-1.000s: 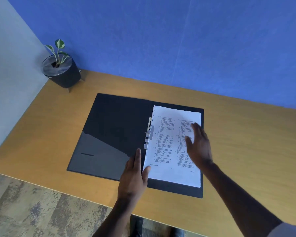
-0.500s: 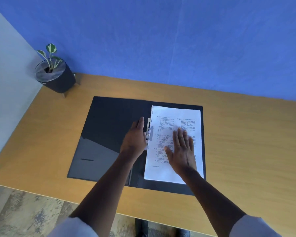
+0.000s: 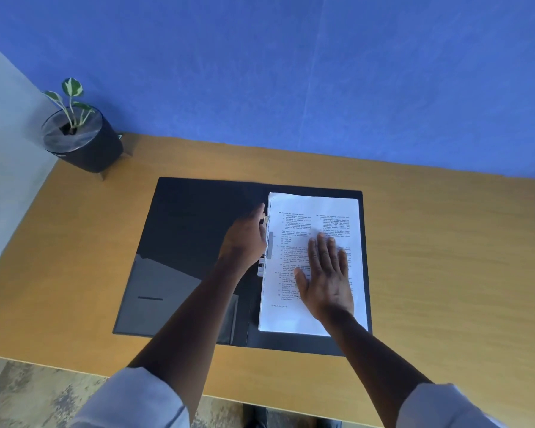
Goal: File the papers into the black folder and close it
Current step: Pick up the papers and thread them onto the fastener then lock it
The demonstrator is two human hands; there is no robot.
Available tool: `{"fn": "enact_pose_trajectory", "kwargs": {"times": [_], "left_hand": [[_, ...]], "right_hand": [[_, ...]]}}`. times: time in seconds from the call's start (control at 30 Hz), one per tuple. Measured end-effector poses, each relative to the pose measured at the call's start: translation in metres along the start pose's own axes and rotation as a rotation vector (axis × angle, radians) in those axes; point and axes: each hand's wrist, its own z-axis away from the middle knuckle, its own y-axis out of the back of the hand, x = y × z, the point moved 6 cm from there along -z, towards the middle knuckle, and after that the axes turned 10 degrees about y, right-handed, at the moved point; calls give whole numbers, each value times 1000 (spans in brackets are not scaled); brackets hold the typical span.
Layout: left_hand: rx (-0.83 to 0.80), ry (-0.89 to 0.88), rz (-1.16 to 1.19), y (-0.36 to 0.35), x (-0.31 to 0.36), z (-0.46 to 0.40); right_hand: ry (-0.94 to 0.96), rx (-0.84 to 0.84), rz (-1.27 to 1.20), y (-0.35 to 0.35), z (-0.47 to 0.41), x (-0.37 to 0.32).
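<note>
The black folder [image 3: 186, 242] lies open and flat on the wooden table. A stack of white printed papers [image 3: 315, 211] rests on its right half. Along the papers' left edge sits the metal clip [image 3: 270, 245] near the spine. My right hand [image 3: 326, 278] lies flat on the papers with its fingers spread, pressing them down. My left hand [image 3: 244, 239] is at the clip, fingers against the papers' left edge; whether it grips the clip is hidden by the hand itself.
A small potted plant [image 3: 81, 140] in a black pot stands at the table's far left corner. A blue wall runs behind the table [image 3: 445, 257], a pale wall on the left. The table's near edge is just below the folder.
My left hand moved from the folder's near edge up to the clip at the spine. My right hand slid down and settled flat on the middle of the papers.
</note>
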Motion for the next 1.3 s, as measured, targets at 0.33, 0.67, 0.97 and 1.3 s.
{"fn": "enact_pose_trajectory", "kwargs": {"times": [0.33, 0.67, 0.97, 1.3], "left_hand": [[-10, -34, 129, 17, -1, 4], [-110, -40, 204, 16, -16, 27], [-207, 65, 272, 12, -41, 35], [-311, 131, 265, 13, -38, 32]], "right_hand": [[11, 26, -5, 0, 1, -1], [14, 39, -9, -1, 0, 1], [6, 44, -6, 0, 0, 0], [4, 53, -13, -2, 0, 2]]}}
